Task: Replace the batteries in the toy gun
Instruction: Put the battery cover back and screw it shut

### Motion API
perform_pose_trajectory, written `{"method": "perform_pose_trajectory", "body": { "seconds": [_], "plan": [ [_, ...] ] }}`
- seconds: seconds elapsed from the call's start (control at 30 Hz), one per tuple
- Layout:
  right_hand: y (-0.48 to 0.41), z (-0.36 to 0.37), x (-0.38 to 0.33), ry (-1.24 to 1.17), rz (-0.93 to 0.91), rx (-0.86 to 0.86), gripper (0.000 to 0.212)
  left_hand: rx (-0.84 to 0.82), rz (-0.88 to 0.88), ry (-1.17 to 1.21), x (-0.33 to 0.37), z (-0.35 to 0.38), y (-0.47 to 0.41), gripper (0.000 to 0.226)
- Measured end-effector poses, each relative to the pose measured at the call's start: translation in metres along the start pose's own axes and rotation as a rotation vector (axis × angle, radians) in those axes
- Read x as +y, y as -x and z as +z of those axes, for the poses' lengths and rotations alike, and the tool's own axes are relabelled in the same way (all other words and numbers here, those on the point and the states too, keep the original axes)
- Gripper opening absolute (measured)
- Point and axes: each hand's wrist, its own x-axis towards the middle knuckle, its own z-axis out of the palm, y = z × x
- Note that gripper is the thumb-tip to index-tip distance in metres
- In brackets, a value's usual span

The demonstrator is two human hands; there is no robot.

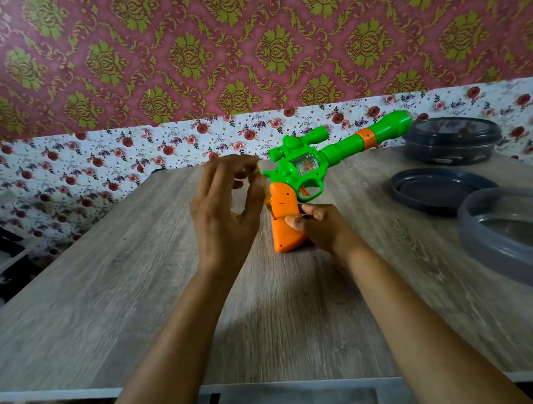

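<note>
A green toy gun [335,153] with an orange grip [285,222] stands grip-down on the wooden table [121,297], barrel pointing up and to the right. My right hand [323,229] grips the orange handle from the right, thumb across its face. My left hand [227,212] holds a small screwdriver with a yellow see-through handle [266,198], fingers pinched at its top. The metal tip touches the left side of the grip. No batteries are visible.
A dark grey round lid [440,190] lies at the right, a lidded round container [451,140] behind it, and a clear round tub [519,239] near the right edge. A flower-patterned wall runs behind the table.
</note>
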Motion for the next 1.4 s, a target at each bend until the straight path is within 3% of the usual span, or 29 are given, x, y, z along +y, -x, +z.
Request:
{"method": "perform_pose_trajectory", "body": {
  "seconds": [0.2, 0.43, 0.73, 0.93, 1.4],
  "plan": [
    [-0.0006, -0.001, 0.0011, 0.045, -0.02, 0.004, 0.038, -0.024, 0.031, 0.016, 0.003, -0.0015, 0.0004, 0.027],
    [-0.0022, -0.0006, 0.0028, 0.047, -0.026, 0.011, 0.039, 0.007, 0.003, 0.006, -0.0007, -0.0007, -0.0003, 0.013],
    [-0.0031, -0.0008, 0.0031, 0.04, -0.002, 0.012, 0.047, -0.011, 0.027, 0.02, 0.0004, -0.0006, -0.0019, 0.023],
    [-0.0041, -0.0006, 0.003, 0.042, 0.004, 0.023, 0.048, -0.04, 0.016, 0.015, -0.0023, 0.0003, -0.001, 0.015],
    [-0.0026, 0.0, 0.0013, 0.003, 0.022, 0.007, 0.041, -0.066, 0.031, 0.057, -0.002, 0.0021, 0.0005, 0.019]
  ]
}}
